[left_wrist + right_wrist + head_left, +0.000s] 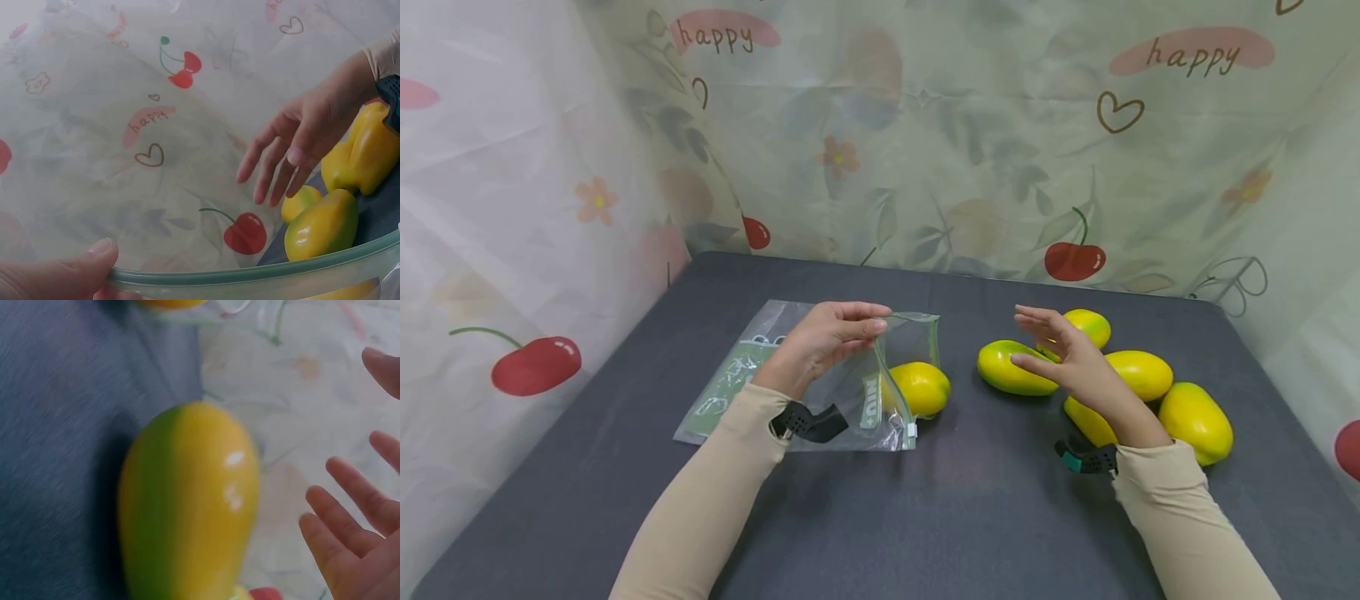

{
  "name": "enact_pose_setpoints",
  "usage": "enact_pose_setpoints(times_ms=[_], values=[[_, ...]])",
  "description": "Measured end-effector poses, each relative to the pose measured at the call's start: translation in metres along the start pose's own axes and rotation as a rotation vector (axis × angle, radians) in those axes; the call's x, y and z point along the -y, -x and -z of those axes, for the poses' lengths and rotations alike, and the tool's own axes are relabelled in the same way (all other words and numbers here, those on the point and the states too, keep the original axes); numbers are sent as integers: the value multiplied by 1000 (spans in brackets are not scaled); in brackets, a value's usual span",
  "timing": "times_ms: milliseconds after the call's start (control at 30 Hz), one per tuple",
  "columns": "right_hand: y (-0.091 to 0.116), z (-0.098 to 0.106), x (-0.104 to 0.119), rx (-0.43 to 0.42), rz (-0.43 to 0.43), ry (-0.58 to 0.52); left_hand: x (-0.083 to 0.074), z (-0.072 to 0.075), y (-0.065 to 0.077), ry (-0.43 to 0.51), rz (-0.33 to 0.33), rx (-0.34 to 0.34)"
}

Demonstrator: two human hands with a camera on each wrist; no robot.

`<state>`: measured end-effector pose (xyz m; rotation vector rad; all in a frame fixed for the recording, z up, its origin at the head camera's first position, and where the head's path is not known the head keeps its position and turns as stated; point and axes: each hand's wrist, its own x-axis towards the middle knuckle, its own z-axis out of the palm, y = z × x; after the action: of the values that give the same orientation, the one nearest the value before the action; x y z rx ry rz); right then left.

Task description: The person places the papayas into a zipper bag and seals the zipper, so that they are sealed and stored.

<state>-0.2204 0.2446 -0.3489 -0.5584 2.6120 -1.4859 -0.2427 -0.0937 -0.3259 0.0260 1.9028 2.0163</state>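
Note:
A clear zip bag [835,425] with a green printed panel lies on the dark table. My left hand [820,342] pinches the upper edge of its mouth between thumb and fingers, and the green zip rim [250,274] curves away from the thumb in the left wrist view. A yellow mango [927,389] sits at the bag's mouth, partly behind the plastic. My right hand [1075,362] hovers over a group of mangoes, fingers spread and holding nothing. Nearest to it is a green-and-yellow mango [1009,372], seen large in the right wrist view [190,506].
More mangoes lie around the right forearm: one behind the hand [1088,327], one beyond the wrist [1142,373], a large one at the right [1198,423] and one partly hidden under the wrist [1088,423]. A patterned curtain [925,150] hangs behind the table.

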Motion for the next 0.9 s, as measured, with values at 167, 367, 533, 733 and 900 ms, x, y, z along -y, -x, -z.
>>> enact_pose_setpoints(times_ms=[167, 367, 533, 733, 900], values=[[-4, 1, -18, 9, -68, 44, 1, 0, 0, -10, -2, 11], [-8, 0, -31, 45, -122, 99, 1, -1, 0, -11, 0, 17], [-11, -1, -36, 88, -118, 140, 1, -1, -1, -13, 2, 12], [-14, -7, -37, 112, -99, 217, 1, -1, -2, -4, 0, 14], [-15, -15, -38, 153, -87, 278, 1, -1, -3, -10, 5, 13]])
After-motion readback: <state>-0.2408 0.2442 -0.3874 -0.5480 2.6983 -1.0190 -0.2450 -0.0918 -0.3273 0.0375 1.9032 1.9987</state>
